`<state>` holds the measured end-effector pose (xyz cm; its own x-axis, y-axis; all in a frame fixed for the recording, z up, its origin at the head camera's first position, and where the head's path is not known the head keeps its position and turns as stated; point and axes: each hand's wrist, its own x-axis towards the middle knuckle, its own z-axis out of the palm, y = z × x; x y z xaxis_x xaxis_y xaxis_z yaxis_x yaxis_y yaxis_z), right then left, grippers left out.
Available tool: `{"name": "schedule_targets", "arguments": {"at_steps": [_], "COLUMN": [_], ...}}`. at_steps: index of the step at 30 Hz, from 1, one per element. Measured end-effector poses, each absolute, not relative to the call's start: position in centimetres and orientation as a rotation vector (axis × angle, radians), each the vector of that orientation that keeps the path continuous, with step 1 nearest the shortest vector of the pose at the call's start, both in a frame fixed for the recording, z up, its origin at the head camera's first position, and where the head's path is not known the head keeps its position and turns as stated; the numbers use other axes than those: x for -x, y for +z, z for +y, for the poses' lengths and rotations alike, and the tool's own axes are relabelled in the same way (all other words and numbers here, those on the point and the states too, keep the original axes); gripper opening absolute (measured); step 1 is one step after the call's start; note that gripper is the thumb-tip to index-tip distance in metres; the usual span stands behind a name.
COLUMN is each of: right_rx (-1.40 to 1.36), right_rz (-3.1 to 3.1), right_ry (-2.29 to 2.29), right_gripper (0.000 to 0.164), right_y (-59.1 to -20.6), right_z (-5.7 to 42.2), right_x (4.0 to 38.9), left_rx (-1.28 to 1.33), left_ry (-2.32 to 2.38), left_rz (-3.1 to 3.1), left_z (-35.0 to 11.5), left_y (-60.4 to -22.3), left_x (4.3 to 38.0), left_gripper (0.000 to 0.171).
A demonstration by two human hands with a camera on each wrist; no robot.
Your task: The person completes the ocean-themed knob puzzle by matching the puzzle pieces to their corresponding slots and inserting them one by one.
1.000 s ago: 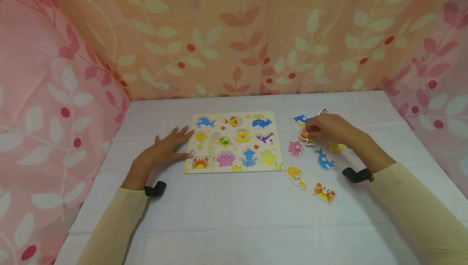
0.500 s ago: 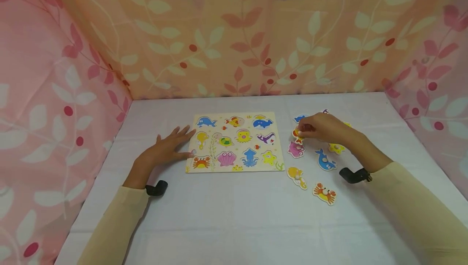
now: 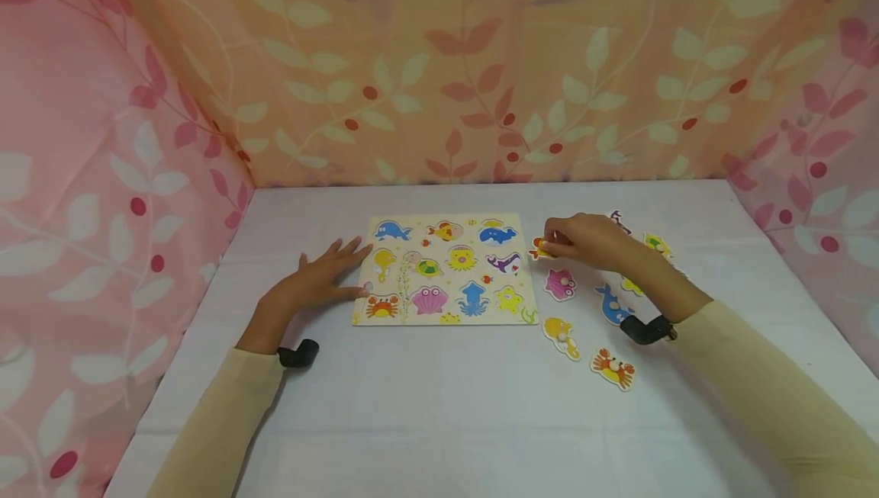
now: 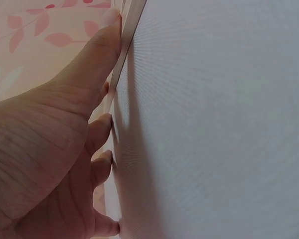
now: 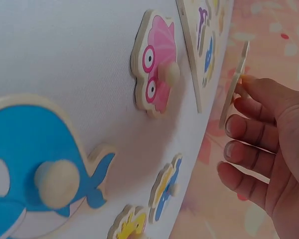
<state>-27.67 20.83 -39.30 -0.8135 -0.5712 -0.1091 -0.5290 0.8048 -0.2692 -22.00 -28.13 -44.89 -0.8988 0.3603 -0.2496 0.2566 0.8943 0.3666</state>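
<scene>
A wooden puzzle board (image 3: 487, 317) printed with sea animals lies on the white cloth. My left hand (image 3: 316, 282) rests at its left edge with fingers spread, the thumb (image 4: 97, 52) and fingertips along the board's side. My right hand (image 3: 584, 242) pinches a red and yellow fish puzzle piece (image 3: 539, 249) just right of the board's right edge. In the right wrist view the fish piece (image 5: 234, 89) appears edge-on, raised off the cloth between thumb and fingers. Below it lies a pink shell piece (image 3: 559, 284) with a round knob.
Loose knobbed pieces lie right of the board: a seahorse (image 3: 561, 338), a crab (image 3: 613, 369), a blue whale (image 3: 607, 302) partly under my right wrist, a purple piece (image 3: 620, 222) and a green-yellow one (image 3: 657, 244). Patterned curtains (image 3: 439, 63) enclose the back and sides.
My right hand has carried the fish piece leftward from among the loose pieces, past the shell piece, towards the board. The left hand has stayed at the board's edge.
</scene>
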Motion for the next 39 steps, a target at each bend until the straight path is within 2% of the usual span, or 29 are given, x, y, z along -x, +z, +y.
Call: {"name": "schedule_targets", "arguments": {"at_steps": [22, 39], "right_rx": [0.971, 0.932], "right_rz": [2.881, 2.894], "right_ry": [-0.325, -0.326], "right_gripper": [0.019, 0.02], "right_y": [-40.2, -40.9], "right_z": [14.8, 10.0], "right_x": [29.9, 31.4], "left_rx": [-0.454, -0.433], "left_ry": [0.48, 0.466], "left_rz": [2.75, 2.75], "left_z": [-28.2, -28.1], "left_y": [-44.8, -44.6], "left_x": [22.1, 21.8], "left_gripper": [0.094, 0.095]}}
